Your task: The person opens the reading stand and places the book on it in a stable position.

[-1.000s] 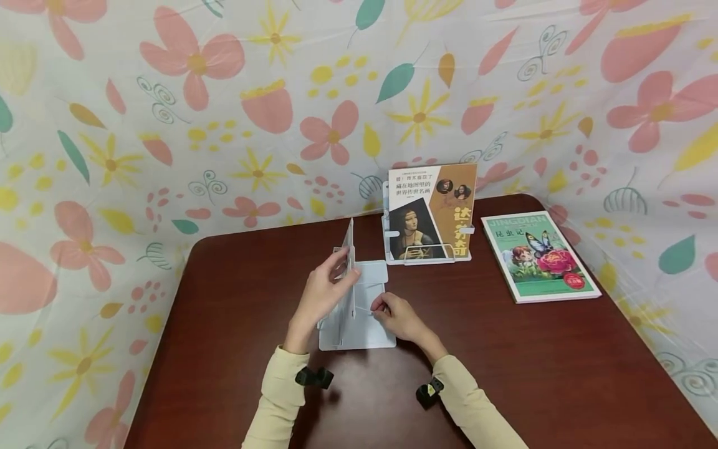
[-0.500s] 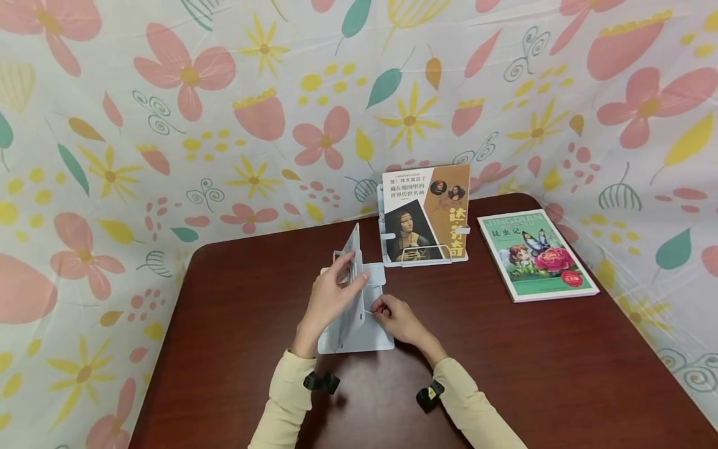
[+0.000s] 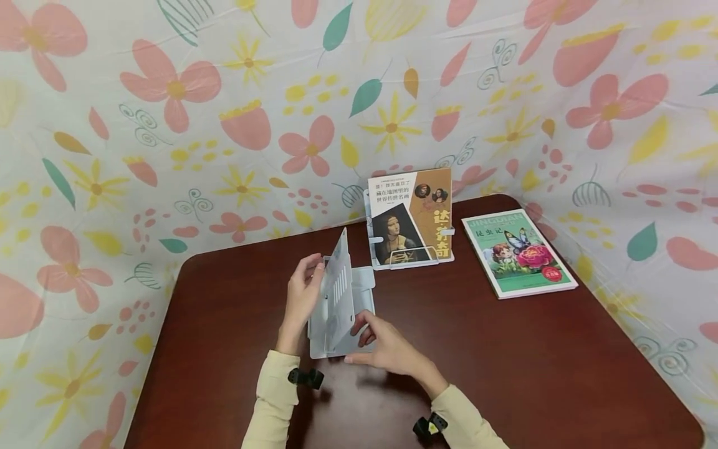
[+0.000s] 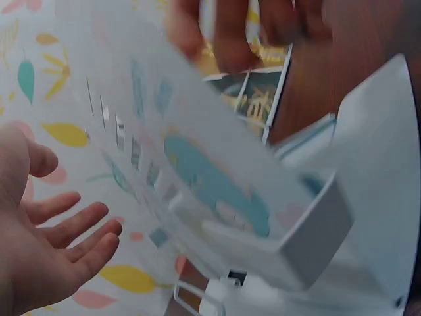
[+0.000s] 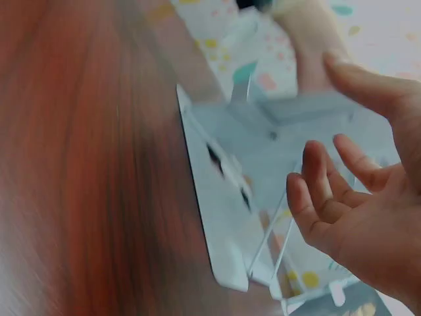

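A pale blue book stand (image 3: 367, 277) lies on the table, its slotted back panel (image 3: 339, 288) raised steeply from the base. To the left of that panel is my left hand (image 3: 303, 292); in the left wrist view its fingers (image 4: 85, 230) are spread and apart from the panel. My right hand (image 3: 389, 349) hovers at the stand's front right side. Loosely bent fingers with nothing between them show on this right hand (image 5: 362, 210) in the right wrist view. A thin wire support (image 5: 270, 243) runs between panel and base there.
Behind stands a second book stand (image 3: 414, 264) bearing an upright book (image 3: 411, 215) with a painted portrait. A green-covered book (image 3: 518, 254) lies flat on the dark red table (image 3: 477, 349) at right. Flowered cloth (image 3: 303, 75) hangs behind the table.
My left hand has let go of the panel and moved to its left. My right hand has released the wire support and come nearer, fingers opening. The head view has shifted slightly.
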Motion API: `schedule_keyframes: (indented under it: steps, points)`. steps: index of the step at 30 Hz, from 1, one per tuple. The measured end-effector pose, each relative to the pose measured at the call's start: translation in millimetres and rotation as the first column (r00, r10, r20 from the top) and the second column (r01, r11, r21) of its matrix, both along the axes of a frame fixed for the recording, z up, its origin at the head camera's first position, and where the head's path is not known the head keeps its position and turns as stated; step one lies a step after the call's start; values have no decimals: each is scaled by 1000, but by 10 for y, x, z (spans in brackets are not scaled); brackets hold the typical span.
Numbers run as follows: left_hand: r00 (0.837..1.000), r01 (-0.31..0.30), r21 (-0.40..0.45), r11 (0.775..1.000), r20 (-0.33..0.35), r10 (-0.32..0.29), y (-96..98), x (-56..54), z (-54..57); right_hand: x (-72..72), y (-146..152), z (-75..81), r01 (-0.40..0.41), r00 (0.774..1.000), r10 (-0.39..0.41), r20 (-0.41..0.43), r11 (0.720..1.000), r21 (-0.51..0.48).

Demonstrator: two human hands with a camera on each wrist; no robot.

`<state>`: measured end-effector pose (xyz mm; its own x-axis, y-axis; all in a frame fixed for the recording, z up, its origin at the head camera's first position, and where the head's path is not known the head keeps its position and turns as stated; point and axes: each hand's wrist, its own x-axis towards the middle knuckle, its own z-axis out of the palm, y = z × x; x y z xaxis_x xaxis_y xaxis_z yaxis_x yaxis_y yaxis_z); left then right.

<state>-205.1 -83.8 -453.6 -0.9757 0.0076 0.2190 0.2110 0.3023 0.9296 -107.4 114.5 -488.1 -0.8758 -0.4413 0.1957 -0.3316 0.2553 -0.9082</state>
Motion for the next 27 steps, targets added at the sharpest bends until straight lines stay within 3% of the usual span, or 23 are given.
schedule_keyframes:
  steps: [4, 12, 20, 25, 27]
  points:
    - [998, 56, -7, 998, 31, -56, -75, -87, -40, 142, -111, 38, 19, 999, -21, -36, 997, -69]
    - [990, 130, -87, 988, 70, -125, 6, -330, 75, 282, -190, 100, 163, 986, -167, -17, 977, -135]
    - [966, 196, -129, 972, 198, -169, 119, -630, 61, 189, -250, 62, 192, 978, -199, -60, 976, -107]
    - [944, 262, -178, 948, 253, -214, 154, -689, 1, 162, -273, 61, 244, 962, -255, -102, 964, -109]
    - [942, 272, -209, 939, 256, -216, 142, -692, -18, 159, -276, 75, 249, 960, -259, -107, 963, -102]
